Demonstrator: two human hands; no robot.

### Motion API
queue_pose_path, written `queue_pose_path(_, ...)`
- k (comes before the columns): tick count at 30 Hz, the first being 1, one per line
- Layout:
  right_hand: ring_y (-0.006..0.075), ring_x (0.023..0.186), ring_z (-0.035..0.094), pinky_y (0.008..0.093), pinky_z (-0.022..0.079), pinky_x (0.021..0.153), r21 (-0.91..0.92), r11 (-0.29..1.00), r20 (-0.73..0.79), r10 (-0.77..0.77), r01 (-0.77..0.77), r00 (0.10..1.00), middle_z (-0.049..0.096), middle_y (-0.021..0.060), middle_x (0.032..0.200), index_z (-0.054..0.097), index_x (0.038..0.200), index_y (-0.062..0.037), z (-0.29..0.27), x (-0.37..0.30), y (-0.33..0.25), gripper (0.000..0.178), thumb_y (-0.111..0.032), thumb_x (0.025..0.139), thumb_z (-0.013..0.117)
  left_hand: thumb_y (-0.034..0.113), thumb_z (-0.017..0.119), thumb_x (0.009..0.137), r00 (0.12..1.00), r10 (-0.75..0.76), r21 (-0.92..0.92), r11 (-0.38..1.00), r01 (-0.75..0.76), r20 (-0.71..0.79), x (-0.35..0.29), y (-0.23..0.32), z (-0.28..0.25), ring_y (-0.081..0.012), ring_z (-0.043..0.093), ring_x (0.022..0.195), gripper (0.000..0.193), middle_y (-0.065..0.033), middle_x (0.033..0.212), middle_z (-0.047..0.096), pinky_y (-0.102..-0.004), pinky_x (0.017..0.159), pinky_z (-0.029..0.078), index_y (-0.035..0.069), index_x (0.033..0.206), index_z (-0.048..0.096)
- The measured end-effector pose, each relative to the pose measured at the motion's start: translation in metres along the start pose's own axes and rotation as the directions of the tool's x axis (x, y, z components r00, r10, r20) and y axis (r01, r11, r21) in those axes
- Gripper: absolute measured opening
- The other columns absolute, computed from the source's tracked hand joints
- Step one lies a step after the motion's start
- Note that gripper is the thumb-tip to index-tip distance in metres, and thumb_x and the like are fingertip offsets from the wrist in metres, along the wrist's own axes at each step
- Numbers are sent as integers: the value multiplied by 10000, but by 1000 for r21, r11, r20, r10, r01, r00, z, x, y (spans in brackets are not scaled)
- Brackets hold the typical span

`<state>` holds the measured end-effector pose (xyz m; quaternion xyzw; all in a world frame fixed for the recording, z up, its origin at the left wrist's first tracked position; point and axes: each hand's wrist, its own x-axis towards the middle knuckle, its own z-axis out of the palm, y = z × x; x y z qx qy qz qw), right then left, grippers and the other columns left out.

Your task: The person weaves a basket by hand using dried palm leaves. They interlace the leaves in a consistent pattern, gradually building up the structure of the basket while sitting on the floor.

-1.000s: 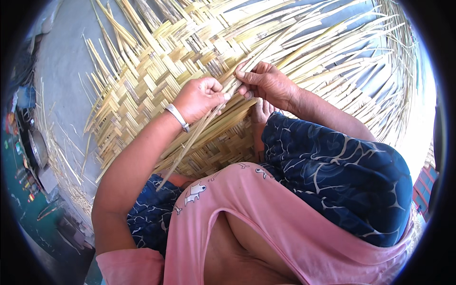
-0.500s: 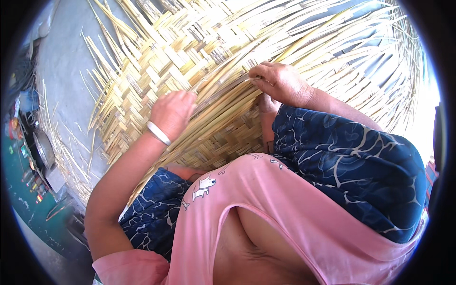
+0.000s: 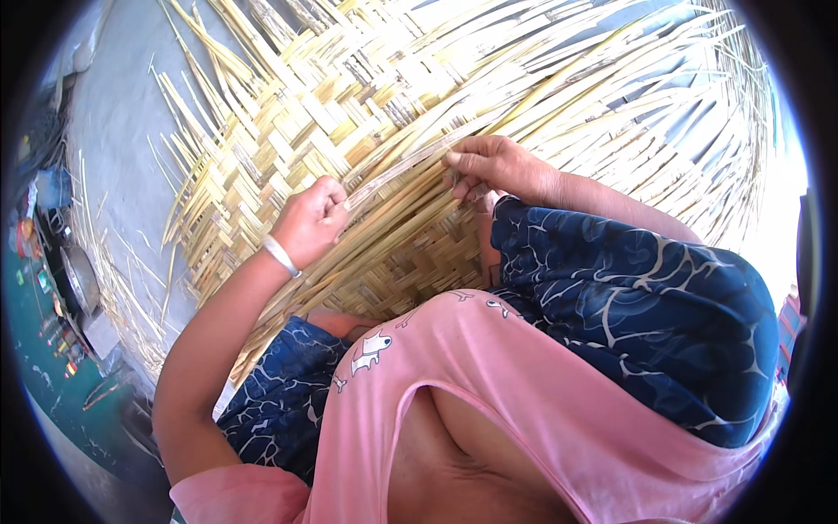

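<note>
Left hand (image 3: pixel 312 218) at frame centre-left, fingers curled tight round long pale strip (image 3: pixel 410 162); white bangle (image 3: pixel 281 256) on wrist. Right hand (image 3: pixel 493 166) at centre, fingertips pinching same strip, probably. Woven bamboo mat (image 3: pixel 288 113) fills upper frame, loose ends fanning toward upper right

**Dry strips, soft cloth, grey floor**

The woven mat (image 3: pixel 349 113) is made of flat bamboo-like strips, pale straw to tan, dry and matt, with a faint sheen where sun strikes them. Its loose strip ends (image 3: pixel 663 105) look stiff and splintery at the rim. The long strip (image 3: pixel 401 166) pinched between both hands is smoother and paler. A bangle (image 3: pixel 281 255) on the left wrist looks like polished white metal, glossy. The pink top (image 3: pixel 524 393) is soft matt cloth with small printed figures; the dark blue garment (image 3: pixel 646 314) is thin patterned cloth. The floor (image 3: pixel 122 131) is grey, matt and cement-like.
</note>
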<state>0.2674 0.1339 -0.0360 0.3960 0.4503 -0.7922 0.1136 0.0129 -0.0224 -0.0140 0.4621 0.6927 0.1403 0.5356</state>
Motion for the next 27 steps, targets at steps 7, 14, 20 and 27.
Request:
queue_pose_path(7,195,934,600,314,477,828,546,838,-55,61,-21,997,609,118,1021,533,1021,-32,1,-2,-7,371,-369,970,387,183,647,860,985,-168,-381,909,167,29,-19,54,-19,-40,450,543,185,23,662,544,-204,492,395,14,832,577)
queue_pose_path(14,215,933,584,329,475,805,583,810,5,81,-69,997,583,151,995,494,953,-29,1,-5,-20,396,-408,966,378,180,632,844,986,157,131,978,-162,48,-58,89,-22,-170,548,562,174,-117,679,586,-284,550,448,50,955,599)
queue_pose_path(20,232,810,623,368,502,714,654,749,-38,174,-107,984,608,130,894,505,925,-71,-9,-4,2,390,-460,911,487,184,627,833,990,136,199,970,-143,48,-90,68,-40,-285,611,651,225,-148,790,631,-343,604,486,36,999,591)
queue_pose_path(27,165,740,616,284,541,756,589,732,-244,-241,341,939,633,161,961,521,947,-53,-53,-2,-92,159,-201,911,477,260,602,871,967,-249,-220,941,256,58,-121,14,-72,-152,567,571,202,-31,687,618,-303,570,480,66,926,587)
